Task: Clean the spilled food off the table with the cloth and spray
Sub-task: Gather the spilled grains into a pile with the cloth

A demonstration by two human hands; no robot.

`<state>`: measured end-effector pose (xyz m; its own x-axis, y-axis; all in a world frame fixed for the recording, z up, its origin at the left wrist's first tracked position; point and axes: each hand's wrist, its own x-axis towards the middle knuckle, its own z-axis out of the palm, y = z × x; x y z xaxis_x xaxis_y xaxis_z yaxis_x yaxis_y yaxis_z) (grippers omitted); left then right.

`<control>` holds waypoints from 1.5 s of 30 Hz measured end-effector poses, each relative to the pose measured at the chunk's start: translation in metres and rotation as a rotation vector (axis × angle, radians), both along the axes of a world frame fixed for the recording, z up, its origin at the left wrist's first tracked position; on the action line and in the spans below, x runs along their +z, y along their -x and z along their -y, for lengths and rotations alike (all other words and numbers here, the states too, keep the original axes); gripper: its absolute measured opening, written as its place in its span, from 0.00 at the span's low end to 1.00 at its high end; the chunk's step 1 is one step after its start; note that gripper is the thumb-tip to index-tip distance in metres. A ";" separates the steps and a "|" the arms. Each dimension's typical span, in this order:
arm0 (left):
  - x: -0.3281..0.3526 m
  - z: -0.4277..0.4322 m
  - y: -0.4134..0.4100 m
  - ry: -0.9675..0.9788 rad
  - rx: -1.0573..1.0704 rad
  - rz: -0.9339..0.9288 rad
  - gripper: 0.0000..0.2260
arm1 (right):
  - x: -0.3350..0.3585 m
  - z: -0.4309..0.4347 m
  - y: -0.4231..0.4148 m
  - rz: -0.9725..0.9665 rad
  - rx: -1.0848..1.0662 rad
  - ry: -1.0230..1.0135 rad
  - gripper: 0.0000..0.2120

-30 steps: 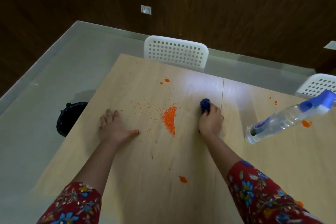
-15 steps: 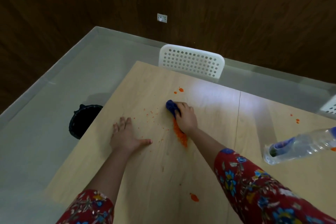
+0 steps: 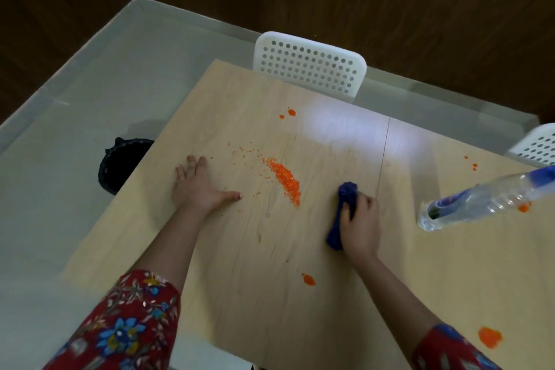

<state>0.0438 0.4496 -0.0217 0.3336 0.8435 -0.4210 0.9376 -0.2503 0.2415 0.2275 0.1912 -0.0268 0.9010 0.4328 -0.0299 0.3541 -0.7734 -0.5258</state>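
A diagonal heap of orange crumbs lies in the middle of the light wooden table, with loose grains scattered to its left. My right hand presses a bunched dark blue cloth onto the table, just right of the heap. My left hand lies flat on the table with fingers spread, left of the crumbs. A clear spray bottle with a blue head lies on its side at the right. Small orange blobs sit near the far edge, near the front, and at the lower right.
A white perforated chair stands at the table's far side, another chair at the right edge. A black bin sits on the grey floor by the table's left edge. Dark wood panelling forms the back wall.
My right hand swept the cloth left through the crumbs, then drew back to the right of them. The heap is now stretched into a diagonal streak. The left hand stayed put.
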 end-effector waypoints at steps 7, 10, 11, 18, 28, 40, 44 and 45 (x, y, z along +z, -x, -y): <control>0.003 -0.004 -0.002 0.011 -0.032 0.001 0.59 | 0.010 -0.104 0.019 -0.131 0.286 -0.061 0.17; 0.004 0.000 0.010 0.022 -0.075 0.066 0.48 | 0.024 -0.104 0.007 -0.130 0.477 -0.049 0.18; 0.004 0.005 0.017 0.005 -0.071 0.117 0.43 | 0.030 -0.094 0.006 -0.083 0.576 -0.051 0.18; -0.009 0.042 0.085 -0.180 0.097 0.331 0.24 | 0.022 -0.004 0.016 0.149 1.326 0.071 0.19; -0.009 0.031 0.099 -0.155 0.198 0.409 0.20 | 0.001 -0.120 0.065 0.253 1.191 0.121 0.18; -0.013 0.012 0.075 -0.163 0.146 0.411 0.21 | -0.003 -0.150 0.090 0.250 1.037 0.131 0.19; -0.011 0.000 0.056 -0.168 0.076 0.372 0.22 | 0.005 -0.203 0.080 0.145 0.875 0.207 0.18; -0.010 -0.002 0.052 -0.158 0.049 0.363 0.23 | 0.005 -0.208 0.075 0.065 0.813 0.144 0.17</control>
<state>-0.0080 0.4515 -0.0318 0.3950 0.9069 -0.1463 0.8098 -0.2685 0.5217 0.1525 0.3995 -0.0214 0.3109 0.9459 -0.0933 0.8583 -0.3215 -0.3999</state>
